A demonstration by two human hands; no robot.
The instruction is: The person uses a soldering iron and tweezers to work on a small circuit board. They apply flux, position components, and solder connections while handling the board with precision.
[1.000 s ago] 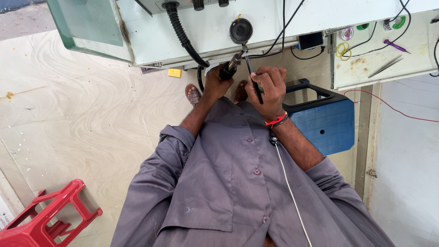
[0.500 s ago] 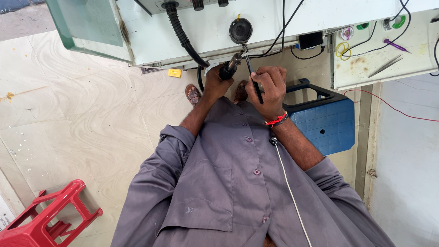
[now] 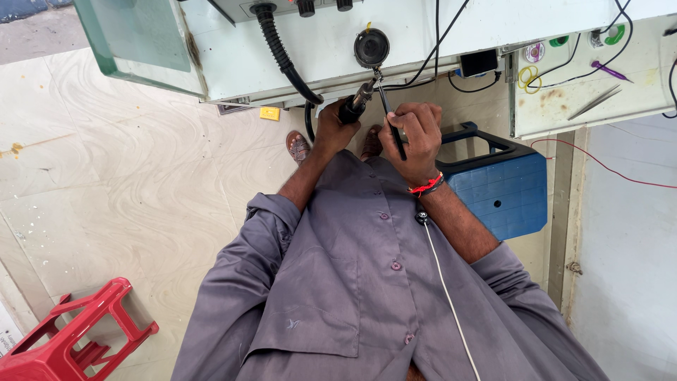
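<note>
A: Anything different from a second ago?

B: Hardly; the left hand (image 3: pixel 333 128) stays closed round the black-handled tool (image 3: pixel 356 106), its tip up by the round black fitting (image 3: pixel 371 47) just above both hands; the right hand (image 3: pixel 415 137) keeps pinching the thin black probe (image 3: pixel 392 124) beside it.

A: So nothing let go?

B: No; both grips hold, tips nearly touching; work looks mid-step; the blue stool (image 3: pixel 504 183) sits right of the right wrist.
</note>
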